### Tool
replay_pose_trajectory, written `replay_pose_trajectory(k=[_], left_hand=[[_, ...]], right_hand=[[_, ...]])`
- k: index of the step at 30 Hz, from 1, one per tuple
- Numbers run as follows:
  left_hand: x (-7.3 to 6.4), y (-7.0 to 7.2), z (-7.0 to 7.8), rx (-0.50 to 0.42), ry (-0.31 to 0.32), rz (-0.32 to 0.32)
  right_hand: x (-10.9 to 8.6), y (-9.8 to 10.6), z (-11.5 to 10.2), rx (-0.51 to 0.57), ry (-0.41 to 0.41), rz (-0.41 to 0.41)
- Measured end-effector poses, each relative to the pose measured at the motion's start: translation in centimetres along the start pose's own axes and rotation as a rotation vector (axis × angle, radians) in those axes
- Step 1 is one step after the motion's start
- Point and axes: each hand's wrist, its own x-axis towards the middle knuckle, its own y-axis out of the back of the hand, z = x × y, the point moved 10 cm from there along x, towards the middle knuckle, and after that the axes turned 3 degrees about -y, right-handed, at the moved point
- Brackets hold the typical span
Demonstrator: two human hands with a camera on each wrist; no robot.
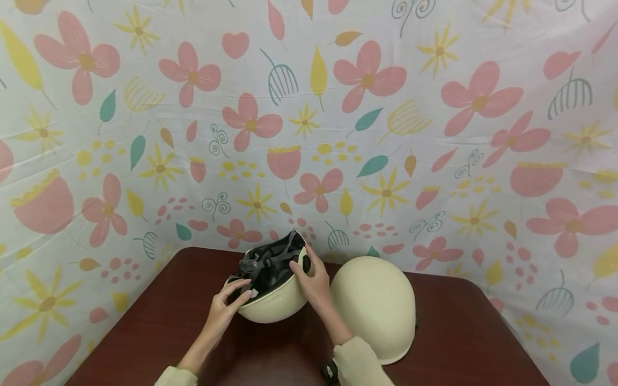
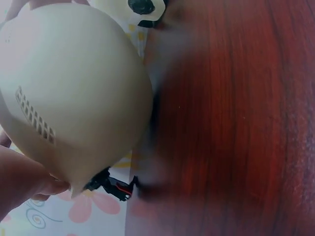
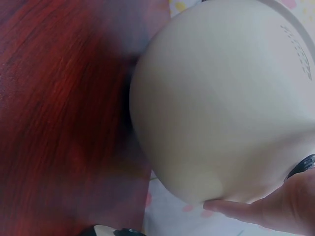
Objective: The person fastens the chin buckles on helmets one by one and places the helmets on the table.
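Observation:
A cream helmet [image 1: 275, 308] is tipped so that its black lining and grey straps [image 1: 272, 262] face up toward the head view. My left hand [image 1: 226, 301] grips its rim on the left, fingers over the edge. On the right side, my right hand [image 1: 316, 279] holds the rim beside a round black knob [image 1: 306, 263]. The left wrist view shows the smooth shell with a row of vent slots [image 2: 37, 118], and a black strap buckle [image 2: 115, 189] dangles below. In the right wrist view the thumb presses near the shell's lower edge.
A second cream helmet [image 1: 374, 305] lies dome up on the dark red wooden table [image 1: 449, 332], close to the right forearm. Behind the table hangs a white cloth [image 1: 309, 123] printed with flowers and leaves.

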Motion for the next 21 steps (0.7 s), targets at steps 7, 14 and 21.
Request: replay_pose_trajectory(k=[7,14,21], left_hand=[[0.2,0.1,-0.8,-0.046,0.062,-0.006],[0.3,0.4,-1.3,-0.037,0.116,-0.005],[0.5,0.5,-1.9,-0.059,0.124,-0.018]], right_hand=[[-0.3,0.4,0.8,0.038,-0.006,0.02],[-0.7,0.7,1.5,0.085,-0.015,0.05],[-1.1,0.7,2.3,0.118,-0.018,0.07]])
